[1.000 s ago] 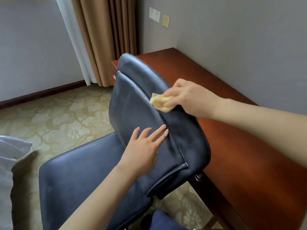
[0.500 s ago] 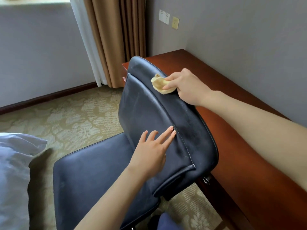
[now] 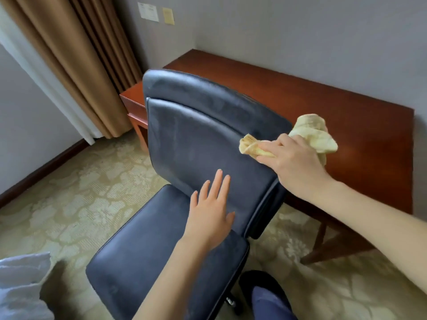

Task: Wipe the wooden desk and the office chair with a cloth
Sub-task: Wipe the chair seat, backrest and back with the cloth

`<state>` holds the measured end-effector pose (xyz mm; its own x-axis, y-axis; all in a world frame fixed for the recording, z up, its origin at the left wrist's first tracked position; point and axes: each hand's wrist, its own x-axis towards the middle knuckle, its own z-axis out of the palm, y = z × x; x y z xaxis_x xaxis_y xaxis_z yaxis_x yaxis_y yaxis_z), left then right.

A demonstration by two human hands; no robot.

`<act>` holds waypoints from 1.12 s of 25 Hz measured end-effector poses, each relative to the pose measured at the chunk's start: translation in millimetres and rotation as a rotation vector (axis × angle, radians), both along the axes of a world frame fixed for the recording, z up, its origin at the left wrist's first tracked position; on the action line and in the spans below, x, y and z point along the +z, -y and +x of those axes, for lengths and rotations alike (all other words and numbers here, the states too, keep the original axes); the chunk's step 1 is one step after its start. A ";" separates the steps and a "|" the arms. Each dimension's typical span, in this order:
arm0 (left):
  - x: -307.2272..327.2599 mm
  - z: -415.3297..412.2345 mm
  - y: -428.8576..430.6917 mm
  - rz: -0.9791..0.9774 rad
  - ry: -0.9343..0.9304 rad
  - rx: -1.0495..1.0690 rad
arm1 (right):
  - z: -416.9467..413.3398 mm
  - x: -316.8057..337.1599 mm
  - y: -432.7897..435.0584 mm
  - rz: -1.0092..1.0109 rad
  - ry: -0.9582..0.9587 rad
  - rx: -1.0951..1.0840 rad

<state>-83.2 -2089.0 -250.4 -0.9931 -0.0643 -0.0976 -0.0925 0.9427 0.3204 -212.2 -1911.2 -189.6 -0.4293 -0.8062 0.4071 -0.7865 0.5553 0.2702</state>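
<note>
**Inspector:** Since only the head view is on file, state each grip.

**Operator:** My right grip is clenched round the yellow cloth, which is bunched against the right edge of the backrest of the office chair. A loose tail of cloth stands over the bench behind. My left grip is released, fingers straight, flat on the lower backrest.

**Inspector:** Hazards from here?

**Operator:** Three, in my judgement. The chair may swivel or roll on the carpet if my bracing palm lifts, because the wipe pushes sideways. The bunched cloth offers little face, so streaks may remain. The backrest sits near the bench edge and could knock it. I cannot tell whether the bench is wiped.
</note>
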 end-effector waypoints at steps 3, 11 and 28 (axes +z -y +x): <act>-29.2 17.7 17.8 0.047 0.034 0.086 | 25.9 -30.9 2.5 -0.083 -0.027 -0.099; -189.8 8.2 15.3 0.049 0.017 0.217 | 37.3 -147.3 23.1 -0.246 -0.299 0.023; -400.6 -29.3 53.5 -0.416 0.169 0.019 | 66.4 -284.7 47.7 -0.163 -0.407 0.060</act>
<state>-112.6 -2142.5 -651.0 -0.9637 -0.1503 -0.2208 -0.1294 0.9859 -0.1064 -145.9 -1959.0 -474.3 -0.1620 -0.7360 0.6574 -0.6666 0.5728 0.4770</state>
